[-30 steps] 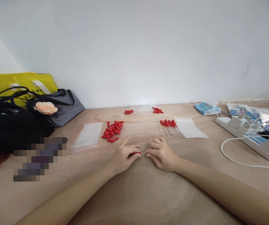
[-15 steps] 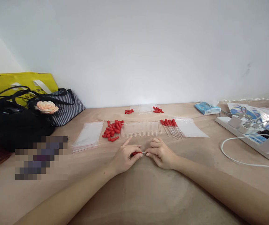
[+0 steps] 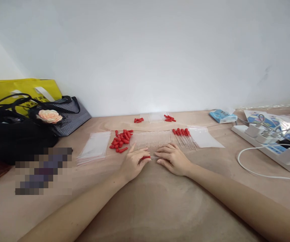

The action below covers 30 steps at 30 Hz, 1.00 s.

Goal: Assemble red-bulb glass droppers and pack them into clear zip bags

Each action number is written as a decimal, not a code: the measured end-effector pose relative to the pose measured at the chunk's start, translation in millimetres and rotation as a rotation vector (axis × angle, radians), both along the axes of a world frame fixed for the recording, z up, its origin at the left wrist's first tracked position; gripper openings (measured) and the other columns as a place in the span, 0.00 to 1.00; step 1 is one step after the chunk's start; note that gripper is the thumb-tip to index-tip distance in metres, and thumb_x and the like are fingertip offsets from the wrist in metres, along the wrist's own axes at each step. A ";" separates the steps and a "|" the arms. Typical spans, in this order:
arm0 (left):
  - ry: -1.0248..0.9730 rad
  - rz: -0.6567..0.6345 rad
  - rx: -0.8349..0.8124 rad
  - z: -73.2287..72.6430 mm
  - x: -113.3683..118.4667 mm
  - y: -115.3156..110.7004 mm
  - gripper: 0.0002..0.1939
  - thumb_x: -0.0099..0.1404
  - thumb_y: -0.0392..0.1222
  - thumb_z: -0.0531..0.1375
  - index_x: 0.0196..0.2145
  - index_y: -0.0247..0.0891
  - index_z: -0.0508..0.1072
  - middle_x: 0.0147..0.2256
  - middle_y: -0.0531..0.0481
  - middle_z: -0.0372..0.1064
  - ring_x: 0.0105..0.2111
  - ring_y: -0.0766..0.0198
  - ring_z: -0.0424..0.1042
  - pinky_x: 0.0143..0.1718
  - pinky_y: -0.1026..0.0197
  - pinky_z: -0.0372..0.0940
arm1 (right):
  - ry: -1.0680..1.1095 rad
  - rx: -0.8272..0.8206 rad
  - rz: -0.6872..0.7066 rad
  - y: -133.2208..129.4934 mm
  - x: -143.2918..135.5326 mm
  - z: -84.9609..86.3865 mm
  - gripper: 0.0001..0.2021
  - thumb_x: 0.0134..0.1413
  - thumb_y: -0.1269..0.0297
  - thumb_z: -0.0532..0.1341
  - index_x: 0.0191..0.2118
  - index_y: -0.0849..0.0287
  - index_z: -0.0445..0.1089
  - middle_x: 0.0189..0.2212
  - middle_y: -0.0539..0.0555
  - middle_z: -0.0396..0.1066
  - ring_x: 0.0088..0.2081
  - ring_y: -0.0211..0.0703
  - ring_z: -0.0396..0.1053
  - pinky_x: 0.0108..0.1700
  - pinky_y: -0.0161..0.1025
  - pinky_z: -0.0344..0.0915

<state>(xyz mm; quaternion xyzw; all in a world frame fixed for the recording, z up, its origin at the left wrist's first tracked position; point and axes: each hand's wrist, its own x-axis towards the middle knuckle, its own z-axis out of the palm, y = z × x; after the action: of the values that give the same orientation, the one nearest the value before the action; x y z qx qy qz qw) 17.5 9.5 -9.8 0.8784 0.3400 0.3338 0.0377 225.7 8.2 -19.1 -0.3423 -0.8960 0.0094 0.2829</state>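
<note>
Between thumb and fingers of my left hand [image 3: 134, 164] is a red rubber dropper bulb [image 3: 146, 157], its index finger stretched out. A thin glass dropper tube [image 3: 154, 157] runs from the bulb to my right hand [image 3: 174, 160], whose fingers are closed on it; its far end is hidden there. Just beyond the hands lies a row of clear glass tubes [image 3: 151, 138]. Left of that row is a pile of loose red bulbs [image 3: 121, 139]. On the right, several droppers with red bulbs fitted [image 3: 181, 132] lie side by side.
Clear zip bags lie in a left stack [image 3: 94, 146] and a right stack [image 3: 204, 137]. Against the wall are more tubes [image 3: 157, 117] and small red bulb groups. Handbags [image 3: 71, 116] stand at left. A white power strip [image 3: 258, 144] with cables and a blue tissue pack [image 3: 222, 116] are at right.
Both hands have shifted slightly away from me, toward the tube row. A longer stretch of glass tube shows between them, and my right fingers lie flatter.
</note>
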 end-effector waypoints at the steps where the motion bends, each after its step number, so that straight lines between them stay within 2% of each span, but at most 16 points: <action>1: 0.001 -0.001 0.013 -0.8 -0.5 0.2 0.05 0.62 0.39 0.54 0.32 0.38 0.70 0.33 0.51 0.74 0.41 0.59 0.71 0.58 0.44 0.38 | -0.001 -0.009 0.004 0.7 1.1 -1.3 0.14 0.55 0.60 0.53 0.45 0.56 0.67 0.43 0.55 0.68 0.45 0.44 0.61 0.49 0.48 0.53; 5: 0.028 -0.040 0.038 -2.9 0.5 -1.0 0.05 0.62 0.37 0.54 0.33 0.38 0.70 0.34 0.50 0.74 0.42 0.59 0.70 0.58 0.45 0.38 | 0.025 -0.080 0.041 1.6 1.0 -7.1 0.14 0.56 0.62 0.52 0.47 0.56 0.67 0.49 0.56 0.64 0.53 0.45 0.57 0.52 0.49 0.55; 10: 0.077 -0.062 0.001 -3.5 0.9 -1.3 0.06 0.62 0.38 0.54 0.33 0.38 0.70 0.37 0.49 0.74 0.45 0.58 0.69 0.57 0.44 0.41 | 0.099 -0.169 0.135 2.8 -2.4 -9.3 0.14 0.57 0.67 0.50 0.47 0.59 0.67 0.48 0.57 0.66 0.53 0.43 0.58 0.54 0.47 0.57; 13: 0.124 -0.040 -0.030 -4.5 0.3 0.3 0.08 0.62 0.40 0.54 0.36 0.38 0.71 0.40 0.47 0.72 0.47 0.57 0.67 0.56 0.43 0.46 | 0.119 -0.146 0.150 3.0 -2.6 -8.9 0.14 0.57 0.69 0.50 0.46 0.60 0.68 0.46 0.56 0.67 0.52 0.42 0.60 0.54 0.46 0.58; 18: 0.161 -0.021 -0.089 -7.2 0.1 3.2 0.11 0.63 0.40 0.52 0.41 0.36 0.70 0.43 0.45 0.70 0.48 0.57 0.65 0.54 0.44 0.52 | 0.059 -0.027 0.082 -0.9 -3.5 -7.8 0.13 0.56 0.70 0.50 0.43 0.63 0.69 0.45 0.58 0.68 0.52 0.45 0.60 0.53 0.48 0.58; 23: 0.117 -0.068 -0.124 -8.9 1.3 5.0 0.10 0.63 0.39 0.52 0.38 0.36 0.71 0.42 0.45 0.71 0.45 0.59 0.68 0.54 0.46 0.52 | 0.039 0.026 0.081 -3.3 -6.0 -8.3 0.13 0.56 0.71 0.49 0.41 0.65 0.69 0.44 0.60 0.69 0.51 0.45 0.62 0.53 0.47 0.58; 30: 0.062 -0.131 -0.204 -6.4 5.5 3.8 0.10 0.63 0.37 0.51 0.33 0.38 0.72 0.38 0.49 0.73 0.44 0.61 0.69 0.56 0.48 0.49 | 0.068 -0.045 0.120 -1.1 -5.2 -8.9 0.13 0.56 0.73 0.48 0.40 0.64 0.69 0.43 0.58 0.69 0.50 0.43 0.62 0.53 0.46 0.58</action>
<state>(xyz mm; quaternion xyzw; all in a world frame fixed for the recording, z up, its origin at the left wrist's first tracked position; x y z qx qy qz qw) 23.0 13.3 -16.2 0.9003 0.3149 0.2669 0.1379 220.4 7.0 -28.0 -0.2936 -0.9044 0.0583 0.3041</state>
